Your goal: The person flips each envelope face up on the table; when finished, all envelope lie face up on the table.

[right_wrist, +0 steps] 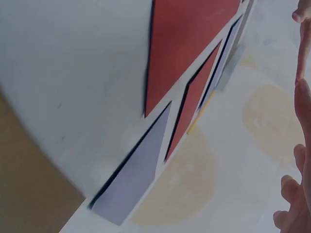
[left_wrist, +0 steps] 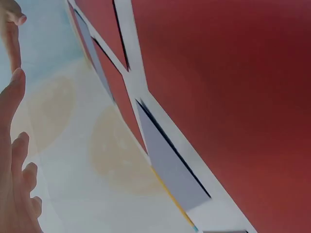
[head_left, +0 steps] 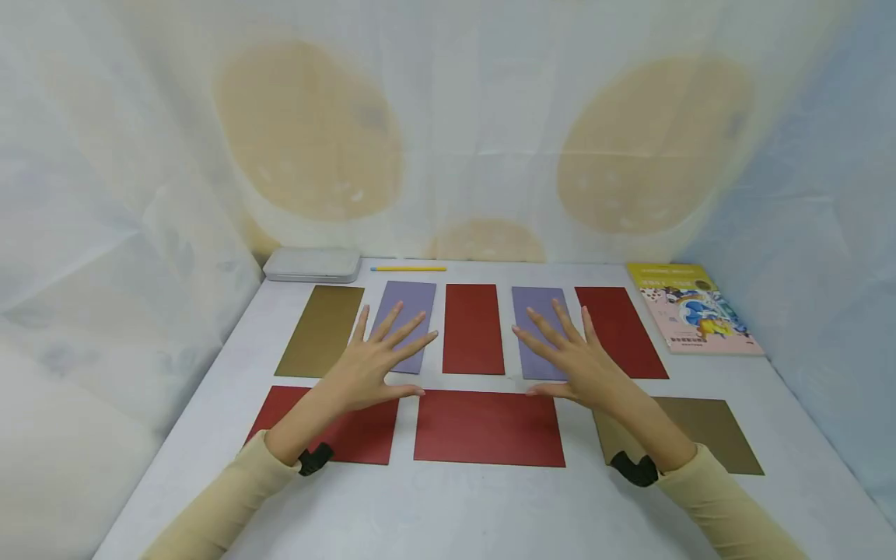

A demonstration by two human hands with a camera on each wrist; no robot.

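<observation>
Now | both hands flat, fingers spread | L hand (head_left: 371, 365) over purple card (head_left: 406, 325) | R hand (head_left: 574, 362) over 2nd purple card (head_left: 537, 307)

One high view, two low ones skimming the table

From the head we look forward and down over the white table (head_left: 483, 505) toward 12 o'clock; our wrist cameras sit close above it, tilted, each catching fingertips, and all three share the red sheets (head_left: 488, 428) and lilac sheets (right_wrist: 131, 179).

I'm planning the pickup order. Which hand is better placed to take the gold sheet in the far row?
Left. The left hand hovers spread beside the far gold sheet; the right hand is across the table, over the purple sheet.
</observation>
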